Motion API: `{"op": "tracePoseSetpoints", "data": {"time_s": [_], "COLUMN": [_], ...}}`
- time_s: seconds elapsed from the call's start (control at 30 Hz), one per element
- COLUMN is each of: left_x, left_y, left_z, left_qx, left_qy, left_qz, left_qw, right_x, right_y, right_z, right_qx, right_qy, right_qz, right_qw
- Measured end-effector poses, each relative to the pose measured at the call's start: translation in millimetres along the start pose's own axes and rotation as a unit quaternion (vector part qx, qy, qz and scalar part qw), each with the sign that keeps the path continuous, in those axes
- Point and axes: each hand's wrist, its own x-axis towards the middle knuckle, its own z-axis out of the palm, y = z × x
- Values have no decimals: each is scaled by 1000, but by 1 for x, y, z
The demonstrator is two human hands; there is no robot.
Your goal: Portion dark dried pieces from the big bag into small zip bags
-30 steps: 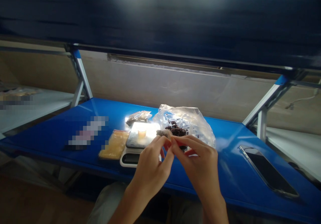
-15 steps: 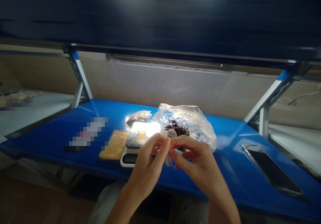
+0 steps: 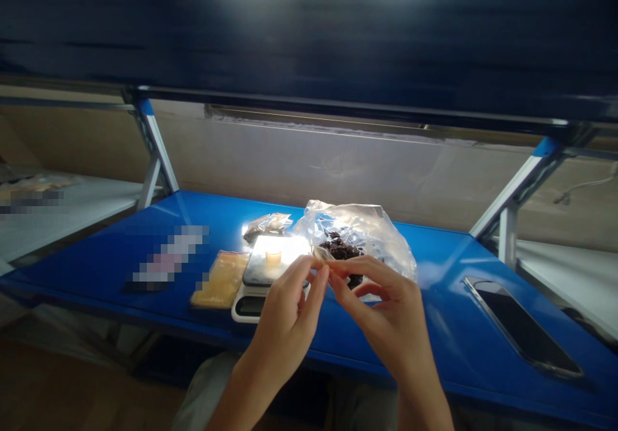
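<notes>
My left hand [image 3: 292, 299] and my right hand [image 3: 381, 299] meet in front of me, each closed in a pinch. Between their fingertips is a small translucent plastic bag [image 3: 322, 252], mostly hidden by the fingers. Behind it lies a large clear plastic bag [image 3: 383, 228], with dark dried pieces [image 3: 342, 248] in its opening. Left of my hands is a white digital scale [image 3: 248, 307], and a small cup [image 3: 273, 257] stands on its pan. A flat bag of yellowish contents [image 3: 219, 281] lies beside the scale.
A small clear bag with darker contents [image 3: 267, 227] lies behind the scale. A phone [image 3: 524, 328] rests on the blue table [image 3: 444, 328] at the right. A blurred-out item [image 3: 168, 257] lies at the left. Metal braces [image 3: 519, 189] flank the table, under a dark overhead panel [image 3: 309, 38].
The small bag has turned between my fingertips, and its striped lower part no longer shows beneath my hands. My right hand's fingers have shifted slightly. The things on the table stay put.
</notes>
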Motion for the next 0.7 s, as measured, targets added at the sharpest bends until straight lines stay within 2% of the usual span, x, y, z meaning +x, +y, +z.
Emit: {"op": "tracePoseSetpoints", "data": {"time_s": [0.17,0.43,0.7], "left_x": [-1,0,-1], "left_y": [-2,-7,-11], "left_z": [-1,3,3], "left_qx": [41,88,55], "left_qy": [-8,-10,11], "left_qz": [31,18,45], "left_qw": [999,996,997], "right_x": [-2,-3,-4], "right_y": [-1,6,2], "right_z": [-1,3,11], "right_qx": [-19,-83,-84], "right_qy": [22,46,86], "right_qz": [-9,-51,-73], "right_qw": [1000,994,990]}}
